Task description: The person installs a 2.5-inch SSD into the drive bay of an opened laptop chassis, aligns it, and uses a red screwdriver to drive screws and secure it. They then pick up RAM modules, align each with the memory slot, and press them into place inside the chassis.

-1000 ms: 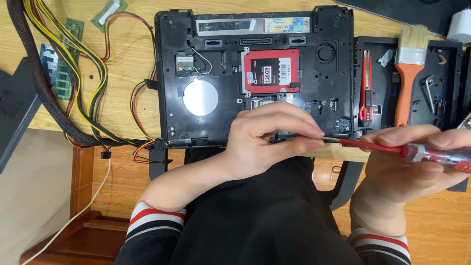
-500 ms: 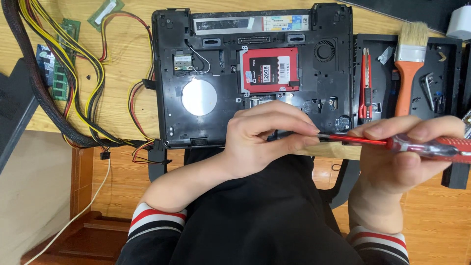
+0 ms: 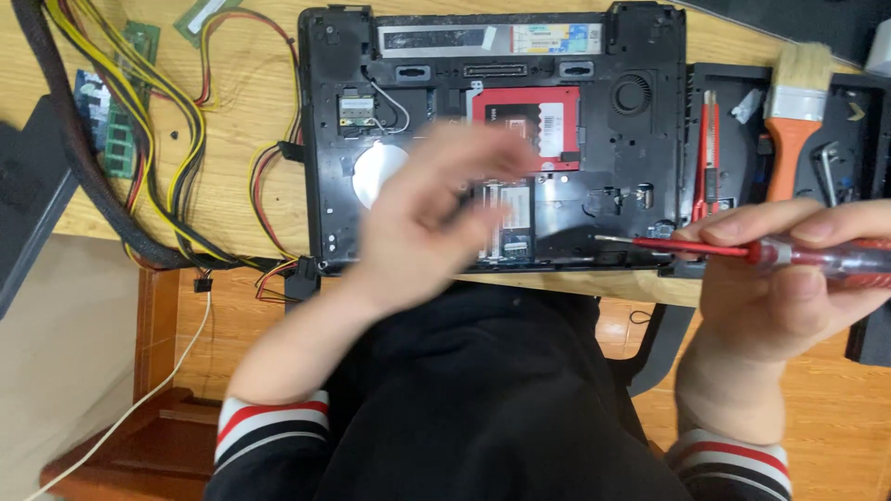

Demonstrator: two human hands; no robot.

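Observation:
An opened black laptop base [image 3: 650, 158] lies upside down on the wooden desk, with a red drive [image 3: 557, 121] in its bay and a round silver disc [image 3: 371, 167] to the left. My right hand [image 3: 780, 288] grips a red screwdriver [image 3: 705, 249] with a clear handle, its tip pointing left at the laptop's near edge. My left hand [image 3: 427, 223] is blurred, fingers spread, hovering over the laptop's middle and holding nothing.
A bundle of yellow, red and black cables [image 3: 158, 139] and green memory sticks [image 3: 116, 139] lie at the left. A black tool tray [image 3: 863, 121] at the right holds an orange-handled brush [image 3: 789, 121], a red utility knife [image 3: 708, 148] and hex keys [image 3: 829, 167].
My left hand has let go of the screwdriver shaft and moved up and left over the laptop. The screwdriver tip is now uncovered.

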